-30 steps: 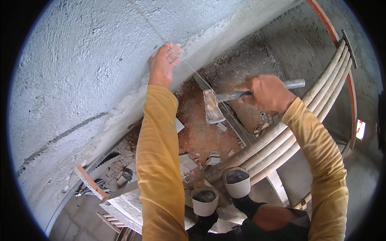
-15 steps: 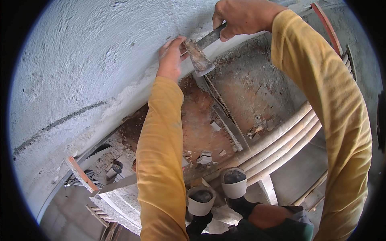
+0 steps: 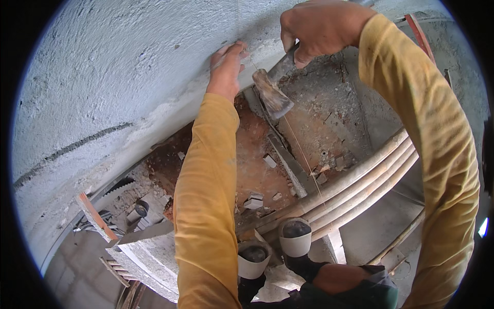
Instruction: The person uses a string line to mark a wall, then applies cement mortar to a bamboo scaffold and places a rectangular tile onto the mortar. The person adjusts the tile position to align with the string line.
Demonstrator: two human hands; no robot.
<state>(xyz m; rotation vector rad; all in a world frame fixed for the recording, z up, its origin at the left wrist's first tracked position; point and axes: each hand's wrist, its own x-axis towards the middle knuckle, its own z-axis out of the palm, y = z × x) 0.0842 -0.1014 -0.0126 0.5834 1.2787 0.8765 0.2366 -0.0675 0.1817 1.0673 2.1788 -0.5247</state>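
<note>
My right hand grips the dark handle of a hatchet, whose worn, mortar-stained head hangs with its flared blade pointing down. My left hand is against the rough pale wall, just left of the hatchet head, thumb and fingers bent around something too small to make out. A thin string shows near those fingertips, passes behind the hatchet head and slants down to the bundled poles.
Below lies a reddish, debris-strewn surface with a narrow board across it and broken block pieces. My feet, in pale-rimmed shoes, are by the curved poles. A red-edged board sticks up at left.
The hatchet has moved right and slightly down, away from my left fingers, with my right hand on its handle. My left hand has shifted slightly up and right. More of the string shows.
</note>
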